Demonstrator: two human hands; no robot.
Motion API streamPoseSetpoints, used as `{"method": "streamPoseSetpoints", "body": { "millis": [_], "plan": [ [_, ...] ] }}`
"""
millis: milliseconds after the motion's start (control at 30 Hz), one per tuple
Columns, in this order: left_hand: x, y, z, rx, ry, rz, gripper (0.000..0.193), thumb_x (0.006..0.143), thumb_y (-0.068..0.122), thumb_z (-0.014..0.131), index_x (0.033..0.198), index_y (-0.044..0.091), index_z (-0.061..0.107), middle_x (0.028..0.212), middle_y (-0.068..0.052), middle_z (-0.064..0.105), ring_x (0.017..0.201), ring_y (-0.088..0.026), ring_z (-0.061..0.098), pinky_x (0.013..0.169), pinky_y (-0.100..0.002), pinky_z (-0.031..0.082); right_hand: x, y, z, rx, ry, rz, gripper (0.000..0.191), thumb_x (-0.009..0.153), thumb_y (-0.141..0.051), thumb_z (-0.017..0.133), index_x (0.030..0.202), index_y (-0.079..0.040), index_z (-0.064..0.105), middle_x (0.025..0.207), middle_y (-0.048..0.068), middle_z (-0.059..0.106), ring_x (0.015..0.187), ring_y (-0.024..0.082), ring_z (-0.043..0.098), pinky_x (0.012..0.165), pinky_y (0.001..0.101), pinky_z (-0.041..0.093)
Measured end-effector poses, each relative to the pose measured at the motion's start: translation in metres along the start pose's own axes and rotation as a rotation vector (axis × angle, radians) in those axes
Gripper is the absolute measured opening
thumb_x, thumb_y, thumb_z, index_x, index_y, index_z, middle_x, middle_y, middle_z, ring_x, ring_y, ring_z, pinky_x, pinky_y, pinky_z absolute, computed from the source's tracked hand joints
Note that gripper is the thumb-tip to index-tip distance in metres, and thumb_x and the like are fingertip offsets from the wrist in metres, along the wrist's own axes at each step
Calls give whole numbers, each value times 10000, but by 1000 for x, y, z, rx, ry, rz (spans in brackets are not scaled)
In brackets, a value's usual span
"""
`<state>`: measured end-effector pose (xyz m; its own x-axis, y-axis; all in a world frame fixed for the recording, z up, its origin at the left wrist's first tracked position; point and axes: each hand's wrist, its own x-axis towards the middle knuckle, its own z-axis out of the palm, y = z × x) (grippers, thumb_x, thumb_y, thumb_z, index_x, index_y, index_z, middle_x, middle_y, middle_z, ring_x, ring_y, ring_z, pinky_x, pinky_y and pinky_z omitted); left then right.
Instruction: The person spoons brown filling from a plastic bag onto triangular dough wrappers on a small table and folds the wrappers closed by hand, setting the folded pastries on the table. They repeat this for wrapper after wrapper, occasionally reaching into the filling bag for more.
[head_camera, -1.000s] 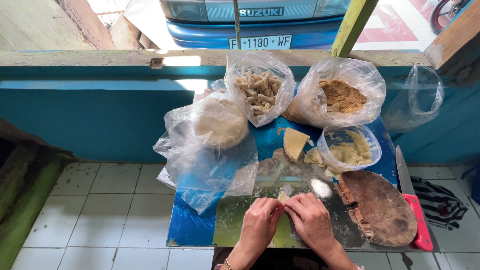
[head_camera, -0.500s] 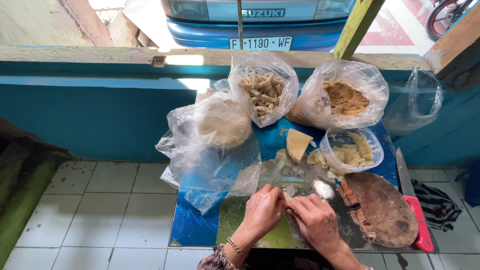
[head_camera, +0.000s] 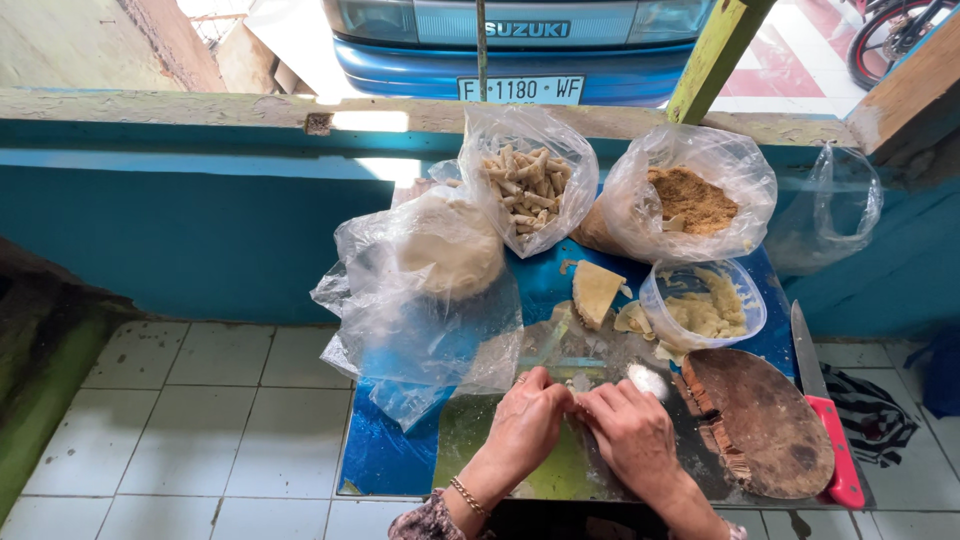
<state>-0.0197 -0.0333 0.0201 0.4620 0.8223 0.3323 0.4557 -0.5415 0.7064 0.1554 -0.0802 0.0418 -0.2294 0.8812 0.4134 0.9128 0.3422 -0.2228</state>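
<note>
Left hand: the left hand (head_camera: 527, 428) is curled over the low blue table (head_camera: 372, 462), fingertips drawn together against those of the other hand; a thin bracelet sits at the wrist.
Right hand: the right hand (head_camera: 628, 432) mirrors it, fingers bunched and meeting the left at the middle.
Grip: both sets of fingertips are pressed together on a small pale bit of dough (head_camera: 578, 383) that peeks out just above where they meet; most of it is hidden under the fingers, so its shape cannot be told.
Where the piece lies: right at the fingertips, over the floury patch of the table, between the two hands and not apart from either.
Just beside: a small white lump (head_camera: 647, 379) lies on the table touching or nearly touching the right hand's knuckles.
Right of the hands: a round, worn wooden board (head_camera: 765, 425), and past it a knife with a red handle (head_camera: 838, 450).
Beyond the hands: a flat wedge of pale dough (head_camera: 594, 291) and a clear tub of yellowish filling (head_camera: 706, 306).
Far edge: a bag of rolled pieces (head_camera: 528, 180), a bag of brown crumbs (head_camera: 692, 198), and a bag with a round white mass (head_camera: 447, 246) at left.
</note>
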Motion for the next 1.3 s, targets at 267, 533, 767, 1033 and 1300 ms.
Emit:
{"method": "streamPoseSetpoints", "body": {
  "millis": [267, 533, 767, 1033, 1300],
  "plan": [
    [-2, 2, 4, 109, 70, 116, 214, 843, -32, 631, 1045, 31, 666, 1000, -151, 672, 960, -359, 663, 815, -414, 555, 6, 2, 1, -98, 68, -21, 316, 761, -126, 703, 1076, -128, 732, 981, 13, 697, 919, 230, 642, 757, 383, 492],
    [-2, 8, -13, -168, 369, -83, 188, 954, 43, 617, 1136, 35, 666, 981, -145, 702, 827, -338, 714, 698, -411, 558, 27, 6, 3, -188, -7, -25, 228, 779, -227, 722, 997, -162, 735, 984, 36, 721, 942, 237, 664, 789, 393, 496],
    [-2, 11, -24, -114, 368, -149, 129, 974, 94, 618, 1084, 76, 682, 968, -114, 696, 816, -342, 699, 672, -427, 537, 141, 45, -25, -388, -108, -28, 179, 871, -358, 739, 888, -180, 736, 751, 56, 706, 781, 228, 696, 738, 432, 529],
    [-3, 11, -23, -75, 355, -141, 129, 957, 94, 628, 1069, 83, 689, 960, -110, 687, 814, -354, 688, 674, -442, 532, 163, 63, -28, -207, 253, 107, 90, 993, -130, 726, 1056, -66, 716, 1041, 124, 691, 862, 292, 690, 709, 403, 565],
    [-4, 8, -17, -46, 300, -109, 110, 931, 86, 646, 1020, 85, 711, 934, -103, 688, 816, -350, 692, 681, -442, 542, 107, 65, 27, -237, -46, 101, 443, 728, -227, 788, 1093, -65, 597, 1017, 131, 615, 880, 341, 693, 629, 451, 578]
  ]
}}
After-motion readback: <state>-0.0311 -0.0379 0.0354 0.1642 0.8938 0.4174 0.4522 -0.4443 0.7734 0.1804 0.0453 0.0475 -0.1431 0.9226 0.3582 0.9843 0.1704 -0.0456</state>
